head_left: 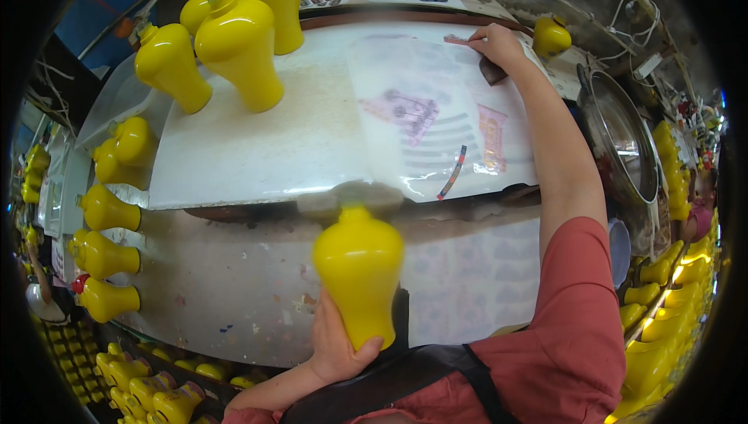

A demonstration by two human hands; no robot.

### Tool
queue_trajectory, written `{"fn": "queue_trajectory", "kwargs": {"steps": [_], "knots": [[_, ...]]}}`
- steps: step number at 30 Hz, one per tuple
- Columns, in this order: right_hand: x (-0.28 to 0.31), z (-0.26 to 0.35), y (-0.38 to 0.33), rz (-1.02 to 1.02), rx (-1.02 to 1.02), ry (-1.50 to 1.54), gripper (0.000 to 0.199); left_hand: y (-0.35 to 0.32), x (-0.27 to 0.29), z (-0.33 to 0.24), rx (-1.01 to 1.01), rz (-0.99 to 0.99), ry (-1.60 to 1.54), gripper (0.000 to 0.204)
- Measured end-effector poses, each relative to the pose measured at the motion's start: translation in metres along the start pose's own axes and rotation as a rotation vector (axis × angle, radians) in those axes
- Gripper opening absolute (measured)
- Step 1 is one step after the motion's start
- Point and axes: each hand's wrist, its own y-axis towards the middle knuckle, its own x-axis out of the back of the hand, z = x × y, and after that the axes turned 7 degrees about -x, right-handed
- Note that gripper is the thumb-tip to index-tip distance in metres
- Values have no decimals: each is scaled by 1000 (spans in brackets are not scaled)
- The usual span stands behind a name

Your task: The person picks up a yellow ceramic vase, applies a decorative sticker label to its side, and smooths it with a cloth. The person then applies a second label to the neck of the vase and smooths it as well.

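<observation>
White worktable (pixel 257 151) filled our view, clear decal sheet (pixel 436 112) spread across it. Our left hand (pixel 335 342) wrapped base of yellow vase (pixel 357 272), fingers curled tight, vase close to our chest. Our right hand (pixel 496 42) pressed flat on sheet's far corner. Pink printed decals (pixel 405 109) at sheet centre. We counted four yellow vases (pixel 238 42) standing far left.

Yellow vase (pixel 358 272) in left hand (pixel 336 342), right hand (pixel 497 44) on transfer sheet (pixel 436 112).
</observation>
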Motion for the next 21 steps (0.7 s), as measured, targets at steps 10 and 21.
{"fn": "queue_trajectory", "kwargs": {"steps": [10, 21], "knots": [[38, -8, -11, -86, -169, 632, 30, 2, 1, -1, 15, -11, -55, 106], [134, 68, -227, -17, -44, 839, 21, 30, 17, -32, -649, -282, 353, 74]]}}
